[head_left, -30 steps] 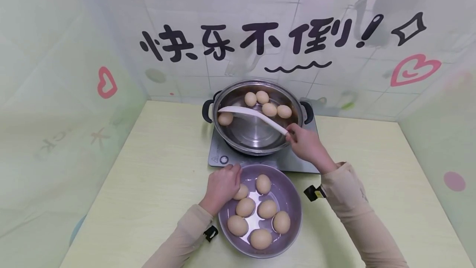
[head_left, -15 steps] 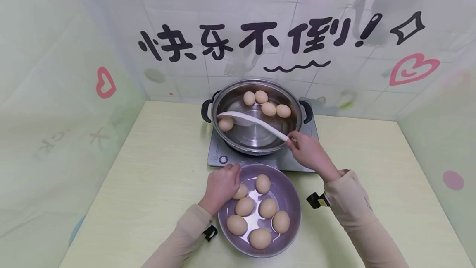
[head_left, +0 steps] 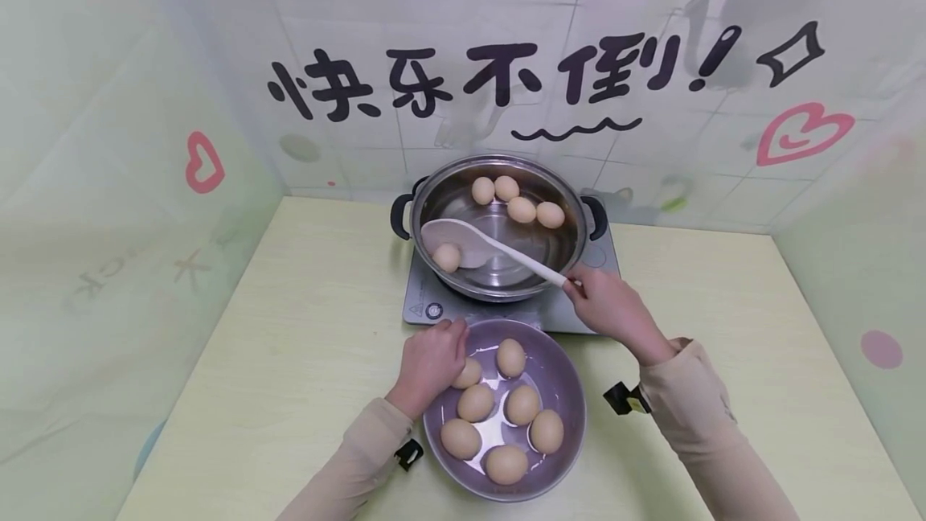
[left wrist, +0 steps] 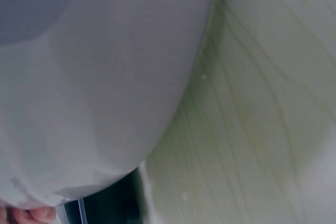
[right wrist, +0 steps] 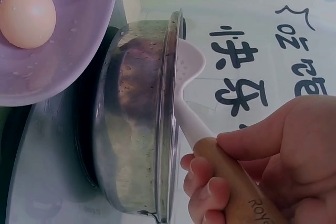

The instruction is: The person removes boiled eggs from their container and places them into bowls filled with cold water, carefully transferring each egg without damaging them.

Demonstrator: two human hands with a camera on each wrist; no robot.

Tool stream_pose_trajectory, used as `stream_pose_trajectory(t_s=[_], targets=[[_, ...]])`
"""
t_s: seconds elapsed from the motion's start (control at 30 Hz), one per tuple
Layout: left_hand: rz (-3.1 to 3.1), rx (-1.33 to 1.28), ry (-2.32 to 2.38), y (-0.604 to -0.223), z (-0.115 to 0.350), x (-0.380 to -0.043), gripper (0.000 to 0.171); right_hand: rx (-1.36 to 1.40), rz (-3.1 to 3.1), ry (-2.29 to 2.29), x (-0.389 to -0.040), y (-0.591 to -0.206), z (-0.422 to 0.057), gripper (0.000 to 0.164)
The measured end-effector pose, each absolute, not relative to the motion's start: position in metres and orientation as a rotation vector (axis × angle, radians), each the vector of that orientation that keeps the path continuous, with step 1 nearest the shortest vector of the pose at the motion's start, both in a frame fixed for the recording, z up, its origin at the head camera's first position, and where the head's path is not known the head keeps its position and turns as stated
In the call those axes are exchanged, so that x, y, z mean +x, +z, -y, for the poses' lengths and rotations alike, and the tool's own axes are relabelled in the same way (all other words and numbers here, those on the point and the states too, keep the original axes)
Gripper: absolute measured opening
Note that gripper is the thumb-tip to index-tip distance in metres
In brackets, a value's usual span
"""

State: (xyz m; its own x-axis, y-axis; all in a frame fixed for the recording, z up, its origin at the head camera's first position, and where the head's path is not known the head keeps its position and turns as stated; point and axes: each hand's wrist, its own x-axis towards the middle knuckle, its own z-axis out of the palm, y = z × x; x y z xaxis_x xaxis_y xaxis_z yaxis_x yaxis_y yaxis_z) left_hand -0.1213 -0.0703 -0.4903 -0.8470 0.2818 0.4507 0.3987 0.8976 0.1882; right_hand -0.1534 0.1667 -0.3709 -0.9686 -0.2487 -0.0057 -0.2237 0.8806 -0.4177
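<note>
My right hand (head_left: 611,304) grips the wooden handle of a white slotted spoon (head_left: 522,259), seen also in the right wrist view with its perforated head (right wrist: 190,64). The spoon's head is inside the steel pot (head_left: 499,294), at its left side. One egg (head_left: 446,257) lies on or against that head; I cannot tell which. Several more eggs (head_left: 522,210) cluster toward the pot's back. With curled fingers my left hand (head_left: 432,360) holds the upper left rim of a purple bowl (head_left: 567,380), which contains several eggs (head_left: 506,465). One egg there is partly hidden by that hand.
Under the pot is a flat grey cooktop (head_left: 579,320), just behind the bowl. The pot has black side handles (head_left: 402,217). A pale wooden table (head_left: 325,280) extends on both sides, with a printed backdrop (head_left: 463,127) behind it.
The spoon has moved from the pot's left wall down toward its front, and the nearby egg has shifted front-right. My right hand has moved slightly right and nearer me; the left stays put.
</note>
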Motion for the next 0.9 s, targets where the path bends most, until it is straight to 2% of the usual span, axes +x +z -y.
stream_pose_trajectory(t_s=[0.4, 0.9], targets=[[2.647, -0.496, -0.376, -0.49, 0.07, -0.121, 0.018, -0.403, -2.906, -0.598, -0.147, -0.363, -0.178, 0.016], [2.644, -0.499, -0.392, -0.49, 0.071, -0.122, 0.017, -0.486, -2.841, -0.515, -0.157, -0.359, -0.197, 0.02]])
